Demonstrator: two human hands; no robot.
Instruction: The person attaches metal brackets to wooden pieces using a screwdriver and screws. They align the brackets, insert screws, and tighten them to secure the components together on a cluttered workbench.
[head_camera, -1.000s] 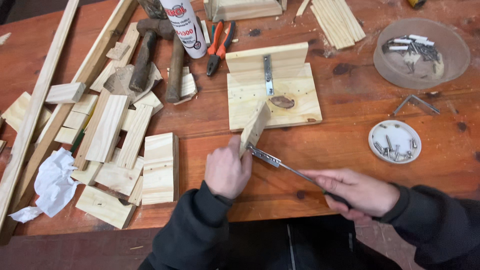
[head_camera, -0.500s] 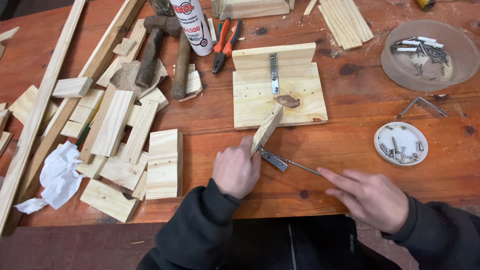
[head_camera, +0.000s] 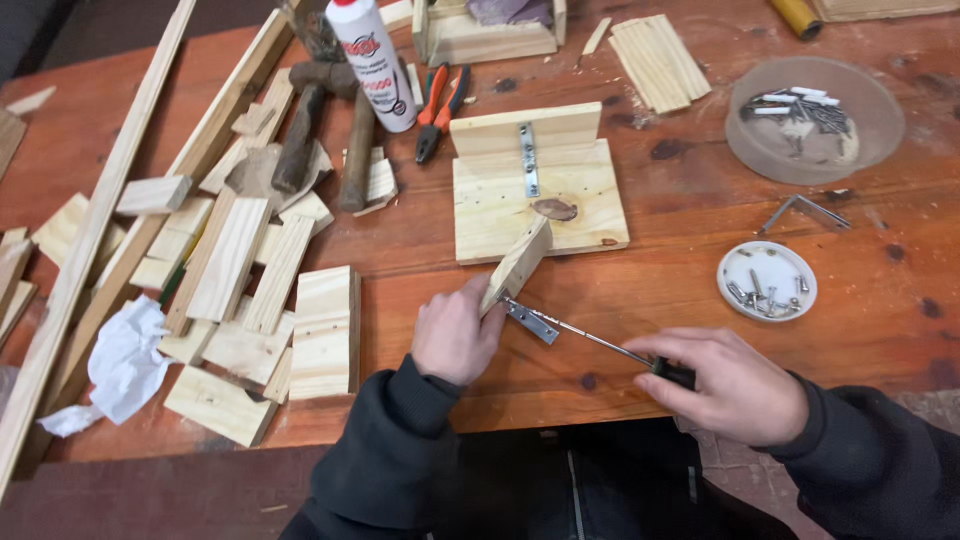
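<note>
Head view, looking straight down on a reddish wooden workbench. Left hand, low centre of the frame, is wrapped around the bottom end of a small pine block that stands tilted on the bench, fingers curled tight on it. Right hand, lower right, is closed on the dark handle of a screwdriver; its thin shaft runs up and left to a small metal hinge lying against the foot of the block. Tip meets the hinge, though the exact screw is too small to make out.

Just above the block sits a pine board assembly, a flat square with an upright piece and a metal hinge strip down its middle. Right of centre, a white lid holds loose screws, and above it a clear round bowl holds more hardware. A bent metal bracket lies between them.

Upper middle: orange-handled pliers, a white glue bottle and two hammers. Left side is a heap of pine offcuts, with a crumpled white rag at the lower left.
</note>
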